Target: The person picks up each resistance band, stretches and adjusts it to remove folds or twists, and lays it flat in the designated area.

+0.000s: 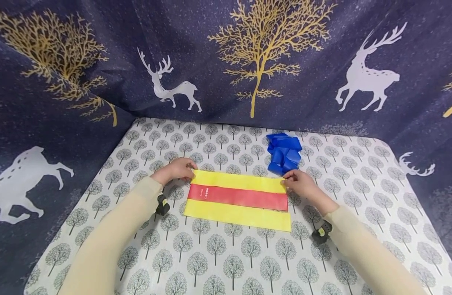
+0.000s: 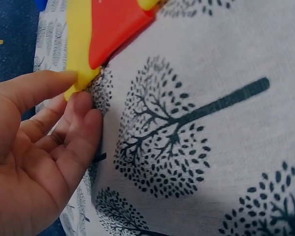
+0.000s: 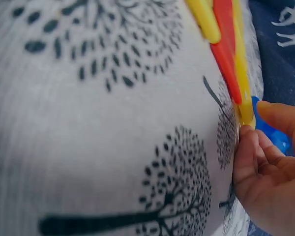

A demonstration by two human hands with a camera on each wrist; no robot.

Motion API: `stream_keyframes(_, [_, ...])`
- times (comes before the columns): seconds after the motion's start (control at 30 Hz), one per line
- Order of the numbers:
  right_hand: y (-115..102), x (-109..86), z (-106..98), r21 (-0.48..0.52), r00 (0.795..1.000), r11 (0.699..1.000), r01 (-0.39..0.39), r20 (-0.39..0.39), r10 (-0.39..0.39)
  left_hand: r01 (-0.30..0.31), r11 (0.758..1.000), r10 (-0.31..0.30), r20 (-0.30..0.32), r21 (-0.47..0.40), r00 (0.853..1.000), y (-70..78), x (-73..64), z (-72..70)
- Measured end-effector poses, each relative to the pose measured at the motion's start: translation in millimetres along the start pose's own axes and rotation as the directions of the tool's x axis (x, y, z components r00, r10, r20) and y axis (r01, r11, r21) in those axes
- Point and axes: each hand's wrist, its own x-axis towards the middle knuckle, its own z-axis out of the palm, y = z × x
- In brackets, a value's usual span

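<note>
Side by side on the table lie a far yellow band [image 1: 237, 180], a red exercise band [image 1: 244, 198] with small white print and dots near its left end, and a near yellow band [image 1: 237, 219]. At the far band's left end, my left hand [image 1: 180, 168] pinches the corner between thumb and fingers; the left wrist view shows that yellow corner [image 2: 82, 69] at the fingertips. My right hand [image 1: 299, 184] pinches the opposite end, and the right wrist view has the yellow end [image 3: 246, 110] between thumb and forefinger. Whether the yellow strips join cannot be seen.
A crumpled blue band [image 1: 284, 153] lies in a heap behind the right hand. The table [image 1: 214, 262] wears a white cloth printed with grey trees. Behind and beside it hangs a dark blue curtain [image 1: 196, 37] with white deer and golden trees.
</note>
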Motion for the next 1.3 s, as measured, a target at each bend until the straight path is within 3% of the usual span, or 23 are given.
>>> stream_keyframes(0.17, [1,-5.5,-5,0.194,0.999,0.980,-0.041,-0.021,0.046,-0.019,0.999,0.020,0.026,-0.029,0.999,0.1,-2.2,-6.4])
stream_keyframes(0.4, [0,-11.6,-7,0.251,0.993,0.966,-0.062,-0.081,0.084,-0.035,0.994,0.037,0.023,-0.108,0.999,10.3,-3.0,-14.1])
stream_keyframes(0.6, [0,-13.7,-11,0.211,0.994,0.976,-0.059,-0.078,0.077,-0.052,0.992,0.056,0.031,-0.112,0.998,14.8,1.3,-14.0])
stream_keyframes(0.93, [-6,-6.3,-23,0.116,0.985,0.992,-0.041,-0.160,0.060,-0.054,0.988,0.059,0.028,-0.141,0.998,34.3,10.2,-10.0])
stream_keyframes(1.3, [-15,18.5,-19,0.039,0.984,0.997,-0.066,-0.161,0.071,-0.082,0.974,0.096,0.058,-0.212,0.994,72.2,26.4,19.3])
